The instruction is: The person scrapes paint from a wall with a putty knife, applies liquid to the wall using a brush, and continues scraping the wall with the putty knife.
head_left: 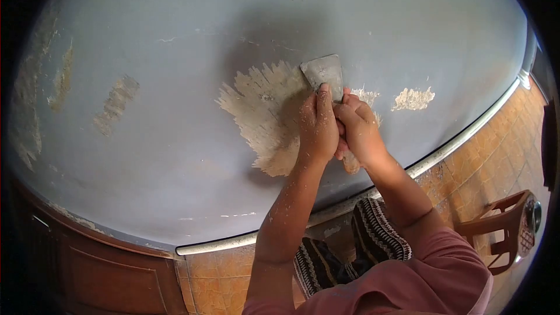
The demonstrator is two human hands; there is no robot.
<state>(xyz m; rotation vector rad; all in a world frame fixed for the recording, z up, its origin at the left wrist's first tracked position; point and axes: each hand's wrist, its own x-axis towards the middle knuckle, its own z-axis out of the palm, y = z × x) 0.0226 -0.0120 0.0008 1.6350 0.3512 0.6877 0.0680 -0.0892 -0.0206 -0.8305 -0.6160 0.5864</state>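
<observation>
A wide metal scraper (324, 73) is pressed near a blue-grey wall (169, 35), its blade pointing up. My left hand (319, 122) is closed around the scraper, with the thumb lying on the base of the blade. Beside it on the right, my right hand (359, 123) is wrapped round the tool too, and the handle's end (350, 162) sticks out below. Left of the blade, a large patch of bare, pale wall (265, 111) with jagged edges shows. Dust and small flakes cling to my left hand and forearm.
Smaller scraped patches are at right (413, 98) and left (116, 104). A brown wooden door or cabinet (111, 274) stands at lower left. A pale skirting edge (219, 244) borders the orange tiled floor (213, 280). A brown plastic stool (501, 224) is at right.
</observation>
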